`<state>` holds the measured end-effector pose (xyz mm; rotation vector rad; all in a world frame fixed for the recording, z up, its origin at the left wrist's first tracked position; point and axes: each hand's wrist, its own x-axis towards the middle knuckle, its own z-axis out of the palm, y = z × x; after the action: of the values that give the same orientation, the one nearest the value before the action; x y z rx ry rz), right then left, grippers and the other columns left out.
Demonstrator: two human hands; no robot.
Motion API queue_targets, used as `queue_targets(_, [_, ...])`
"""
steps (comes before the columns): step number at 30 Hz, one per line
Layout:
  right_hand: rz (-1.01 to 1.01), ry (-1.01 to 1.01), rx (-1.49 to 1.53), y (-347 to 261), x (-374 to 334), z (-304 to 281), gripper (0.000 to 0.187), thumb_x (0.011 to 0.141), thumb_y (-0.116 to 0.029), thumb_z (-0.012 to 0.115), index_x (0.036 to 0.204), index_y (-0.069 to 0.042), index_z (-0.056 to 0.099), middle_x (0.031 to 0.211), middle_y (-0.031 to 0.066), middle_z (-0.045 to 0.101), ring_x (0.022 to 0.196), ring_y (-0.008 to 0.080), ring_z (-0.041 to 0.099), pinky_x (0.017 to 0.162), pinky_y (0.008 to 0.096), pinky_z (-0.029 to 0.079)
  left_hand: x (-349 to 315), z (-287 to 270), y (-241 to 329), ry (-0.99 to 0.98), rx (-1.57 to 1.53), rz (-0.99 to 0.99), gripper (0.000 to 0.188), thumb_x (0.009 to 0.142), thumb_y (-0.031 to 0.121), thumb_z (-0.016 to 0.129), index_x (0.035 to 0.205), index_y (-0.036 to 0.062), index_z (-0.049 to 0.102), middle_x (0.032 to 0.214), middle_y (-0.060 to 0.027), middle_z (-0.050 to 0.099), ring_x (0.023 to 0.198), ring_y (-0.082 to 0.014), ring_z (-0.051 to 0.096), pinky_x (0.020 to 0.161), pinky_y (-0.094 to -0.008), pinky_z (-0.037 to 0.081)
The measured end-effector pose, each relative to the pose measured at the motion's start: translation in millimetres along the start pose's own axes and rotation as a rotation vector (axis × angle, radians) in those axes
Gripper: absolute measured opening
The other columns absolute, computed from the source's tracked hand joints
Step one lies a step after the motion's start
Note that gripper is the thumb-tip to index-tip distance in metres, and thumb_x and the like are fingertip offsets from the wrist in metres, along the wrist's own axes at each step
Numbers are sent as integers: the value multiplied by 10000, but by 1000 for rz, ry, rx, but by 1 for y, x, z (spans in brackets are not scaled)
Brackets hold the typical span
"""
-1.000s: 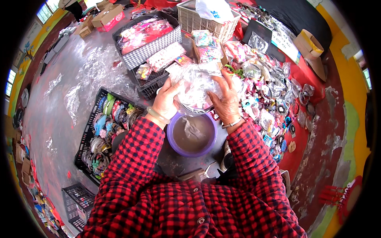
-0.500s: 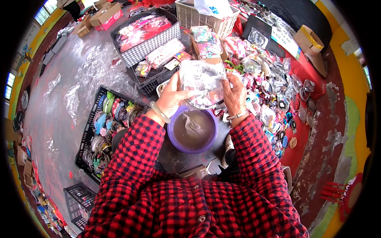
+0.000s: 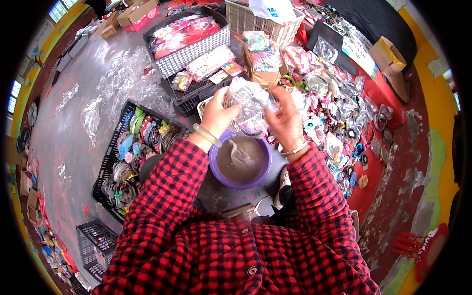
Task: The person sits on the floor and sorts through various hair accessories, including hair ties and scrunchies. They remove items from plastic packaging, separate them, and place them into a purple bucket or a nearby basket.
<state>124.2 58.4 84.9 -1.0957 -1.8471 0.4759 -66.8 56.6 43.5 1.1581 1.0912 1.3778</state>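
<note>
Bag (image 3: 248, 101) being handled near the tub (image 3: 241, 186): left hand (image 3: 216, 117) gripping, right hand (image 3: 287, 121) fingers I can't judge; steadiness seems called for.

head | wide left fisheye, head-worn | looks down, near, at left grip (image 3: 216, 119) and right grip (image 3: 286, 123)
</note>
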Motion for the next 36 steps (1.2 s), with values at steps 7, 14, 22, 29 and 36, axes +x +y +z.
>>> queue_targets(7, [-22,-91,-171,-7,-16,24,388,672,-2,625,1037,-67,509,931,152,570,883,346,551,729,413,453,-19,26,23,-101,612,236,577,699,20,610,1235,-22,402,1072,-162,578,993,-234,573,850,-317,446])
queue_targets(14, [-213,-31,-519,-20,-9,14,224,713,-111,598,930,-102,543,697,74,534,666,261,568,555,359,466,-21,27,29,-62,791,215,491,686,33,591,1160,10,464,1063,-204,570,959,-360,557,816,-400,456])
queue_targets(22, [-194,-60,-578,-14,-7,8,140,799,-153,548,927,-123,596,615,38,560,564,219,587,483,336,462,-22,22,29,-110,957,415,535,707,-18,561,1220,34,418,1017,-188,584,932,-351,557,820,-399,439])
queue_targets(29, [604,-282,447,5,2,-2,172,855,-201,543,799,-66,634,608,40,616,545,105,574,510,242,432,-23,22,40,-168,1016,698,591,670,-66,517,1241,36,402,847,-137,576,792,-311,520,720,-395,430])
queue_targets(36, [818,-360,994,8,3,-19,120,842,-181,561,777,-84,588,652,20,604,572,101,564,518,213,395,-18,19,38,-183,963,804,534,663,-67,523,1184,35,465,832,-134,566,777,-310,544,701,-389,434])
